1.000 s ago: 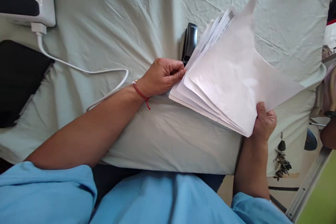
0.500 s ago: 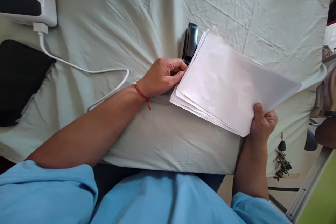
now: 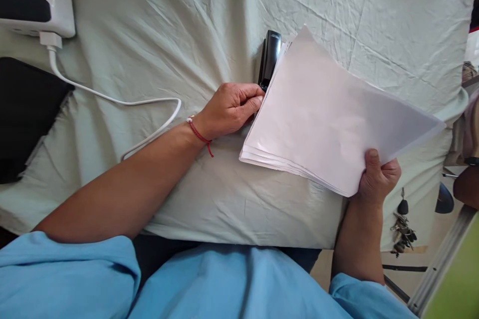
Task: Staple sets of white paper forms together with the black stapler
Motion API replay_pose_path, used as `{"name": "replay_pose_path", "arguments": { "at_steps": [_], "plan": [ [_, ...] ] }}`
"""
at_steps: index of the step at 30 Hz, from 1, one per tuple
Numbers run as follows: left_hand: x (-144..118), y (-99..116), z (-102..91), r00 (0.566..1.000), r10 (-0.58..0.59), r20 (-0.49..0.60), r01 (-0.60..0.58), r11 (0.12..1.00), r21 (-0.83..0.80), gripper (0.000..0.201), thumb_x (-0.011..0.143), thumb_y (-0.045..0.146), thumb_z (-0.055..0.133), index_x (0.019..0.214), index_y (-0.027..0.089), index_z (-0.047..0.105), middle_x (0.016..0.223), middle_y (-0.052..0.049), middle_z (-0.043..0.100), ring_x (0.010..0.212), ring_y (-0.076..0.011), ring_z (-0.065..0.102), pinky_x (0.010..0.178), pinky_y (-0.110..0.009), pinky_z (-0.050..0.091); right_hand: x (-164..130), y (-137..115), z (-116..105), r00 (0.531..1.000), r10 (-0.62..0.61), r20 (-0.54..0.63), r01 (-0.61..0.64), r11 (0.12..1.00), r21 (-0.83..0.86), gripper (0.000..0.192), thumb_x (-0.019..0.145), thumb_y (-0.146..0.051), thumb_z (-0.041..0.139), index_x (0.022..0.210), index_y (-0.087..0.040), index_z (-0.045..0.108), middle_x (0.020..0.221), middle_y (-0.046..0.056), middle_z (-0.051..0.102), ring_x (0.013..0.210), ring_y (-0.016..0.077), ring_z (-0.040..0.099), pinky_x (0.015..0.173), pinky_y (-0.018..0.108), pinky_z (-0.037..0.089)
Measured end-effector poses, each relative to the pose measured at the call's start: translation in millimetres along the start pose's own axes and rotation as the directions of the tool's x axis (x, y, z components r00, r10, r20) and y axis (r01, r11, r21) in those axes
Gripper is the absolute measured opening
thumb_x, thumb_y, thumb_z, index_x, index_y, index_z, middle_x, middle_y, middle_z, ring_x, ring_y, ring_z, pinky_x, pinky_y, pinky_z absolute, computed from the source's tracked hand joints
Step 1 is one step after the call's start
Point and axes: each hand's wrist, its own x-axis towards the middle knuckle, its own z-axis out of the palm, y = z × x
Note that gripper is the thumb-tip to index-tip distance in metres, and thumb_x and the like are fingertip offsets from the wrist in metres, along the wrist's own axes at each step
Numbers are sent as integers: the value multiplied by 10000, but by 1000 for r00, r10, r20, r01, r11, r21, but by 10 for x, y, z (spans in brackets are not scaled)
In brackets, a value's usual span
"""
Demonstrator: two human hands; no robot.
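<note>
A loose stack of white paper sheets [image 3: 318, 109] is held in front of me, tilted, its lower edges fanned slightly apart. My right hand [image 3: 379, 177] grips the stack's lower right side, thumb on top and fingers beneath. At the left edge, my left hand [image 3: 235, 109] is closed in a pinch on the sheets; its fingertips are partly hidden by the paper. A black stapler [image 3: 271, 55] lies on the cloth just beyond those fingertips, its near end covered by the hand and paper.
A pale green cloth [image 3: 168, 45] covers the table. On the left are a white device [image 3: 62, 5] with a plugged-in white cable [image 3: 123, 103] and a black flat case [image 3: 30, 114]. Keys [image 3: 402, 232] hang at the right, near a green panel [image 3: 458, 269].
The top sheet has shifted, with its upper corner now higher and the stack's right end farther right. My right hand has moved slightly right; my left hand stays almost in place.
</note>
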Motion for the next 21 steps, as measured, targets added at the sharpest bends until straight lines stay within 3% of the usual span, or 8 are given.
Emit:
{"name": "replay_pose_path", "arguments": {
  "at_steps": [2,4,7,10,16,18,21],
  "plan": [
    [-6,-2,1,1000,-4,12,5,995,-95,464,1117,507,687,744,252,582,662,13,569,628,-152,485,614,-326,394,-17,-13,17,1000,-7,19,7,1000,1,526,726,-652,1093,883,-197,881,965,82,900,1087,290,846,1236,526,707],
    [-12,-6,3,1000,-18,18,20,990,-141,617,1175,667,645,724,258,546,667,-3,570,628,-157,488,613,-340,385,-34,-25,38,1000,-8,29,8,1000,7,530,734,-661,1096,892,-202,884,966,82,908,1098,300,861,1267,547,699],
    [-14,-8,4,1000,-14,14,14,1000,-2,757,1122,831,752,698,254,505,649,18,468,621,-146,397,596,-349,292,-46,-26,58,1000,-14,13,14,999,29,528,742,-660,1100,903,-207,880,1018,87,931,1187,326,889,1334,565,667],
    [-15,-5,6,999,34,-8,-32,991,132,805,1094,795,819,679,254,391,658,34,322,656,-148,310,600,-365,225,-35,5,36,1000,-3,-3,3,997,76,540,711,-624,1115,942,-194,886,1069,103,943,1272,339,896,1358,541,653],
    [-11,-108,50,987,83,-140,-85,996,-10,824,1124,848,808,761,259,360,756,26,312,695,-143,384,605,-324,352,-23,90,-44,966,227,127,-241,964,111,609,516,-465,1228,904,-183,853,1083,138,942,1249,369,909,1185,543,763],
    [-6,-165,81,972,132,-192,-150,985,-81,834,1102,911,813,769,257,416,774,22,352,718,-144,470,635,-309,436,-35,106,-35,973,204,108,-219,965,146,641,481,-436,1251,928,-210,851,1117,101,941,1286,363,896,1219,565,756],
    [-17,-194,117,974,166,-151,-196,959,-206,706,1027,912,916,899,247,717,871,-7,651,872,-202,712,763,-352,618,-39,123,-21,988,147,40,-152,957,246,671,558,-498,1250,1062,-262,875,1244,44,931,1350,343,866,1252,572,744]
  ]
}}
